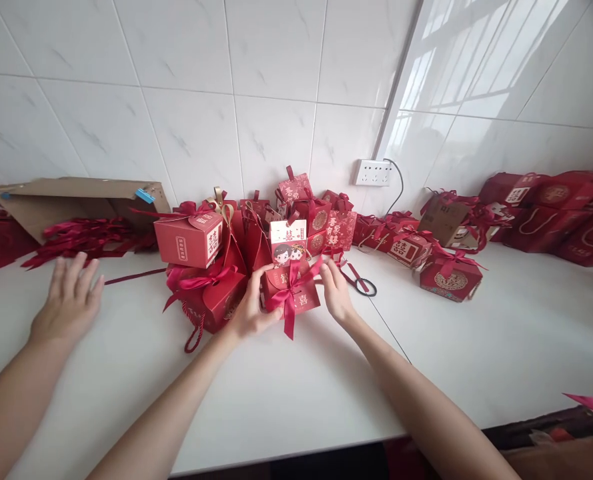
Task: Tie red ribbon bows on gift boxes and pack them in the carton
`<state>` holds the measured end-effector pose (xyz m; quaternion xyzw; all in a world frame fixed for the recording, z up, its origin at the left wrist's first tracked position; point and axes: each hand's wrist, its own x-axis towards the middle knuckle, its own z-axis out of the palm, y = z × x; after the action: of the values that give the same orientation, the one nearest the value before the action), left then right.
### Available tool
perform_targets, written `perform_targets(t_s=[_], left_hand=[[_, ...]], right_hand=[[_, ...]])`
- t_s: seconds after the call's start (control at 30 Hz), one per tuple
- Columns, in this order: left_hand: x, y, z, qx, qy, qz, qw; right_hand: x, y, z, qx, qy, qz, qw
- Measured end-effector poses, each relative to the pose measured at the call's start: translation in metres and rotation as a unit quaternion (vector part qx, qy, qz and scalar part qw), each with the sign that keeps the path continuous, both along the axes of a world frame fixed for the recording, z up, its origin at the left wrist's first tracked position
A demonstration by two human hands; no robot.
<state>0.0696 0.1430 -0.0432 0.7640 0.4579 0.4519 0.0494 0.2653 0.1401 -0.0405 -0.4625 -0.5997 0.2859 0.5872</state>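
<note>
A small red gift box (306, 298) with a bow of red ribbon (289, 293) on its front is tilted toward me above the white table. My left hand (256, 305) is wrapped round the box's left side, thumb at the front. At the upper right, my right hand (335, 288) pinches a loop or end of the ribbon; the exact grip is partly hidden. Just behind the box stands a white and red card box (289, 243) with two cartoon figures. Stacked at its left are a pinkish-red box (189, 240) and a larger red box with ribbon (213, 297).
Another person's hand (73, 303) is over the table at left, near loose red ribbons (83, 237) and an open cardboard box (96, 190). Black-handled scissors (366, 287) lie right of my hand. More red boxes (450, 275) and bags (536, 230) stand right, beneath a power strip (373, 173).
</note>
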Motion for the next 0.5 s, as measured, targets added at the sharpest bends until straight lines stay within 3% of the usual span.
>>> perform_targets(t_s=[0.07,0.17,0.27,0.5], left_hand=[[0.005,0.000,-0.003,-0.028,-0.011,-0.110,0.994],[0.002,0.003,-0.003,-0.043,-0.013,-0.228,0.973],[-0.003,0.007,-0.004,-0.048,-0.040,-0.255,0.965],[-0.007,0.012,-0.007,-0.109,-0.105,-0.250,0.957]], right_hand=[[0.003,-0.003,0.008,0.063,-0.036,-0.029,0.997],[0.004,-0.010,0.017,0.117,-0.119,0.003,0.986],[0.002,-0.012,0.019,0.130,-0.199,0.032,0.971],[0.001,-0.008,0.014,0.140,-0.199,0.027,0.970]])
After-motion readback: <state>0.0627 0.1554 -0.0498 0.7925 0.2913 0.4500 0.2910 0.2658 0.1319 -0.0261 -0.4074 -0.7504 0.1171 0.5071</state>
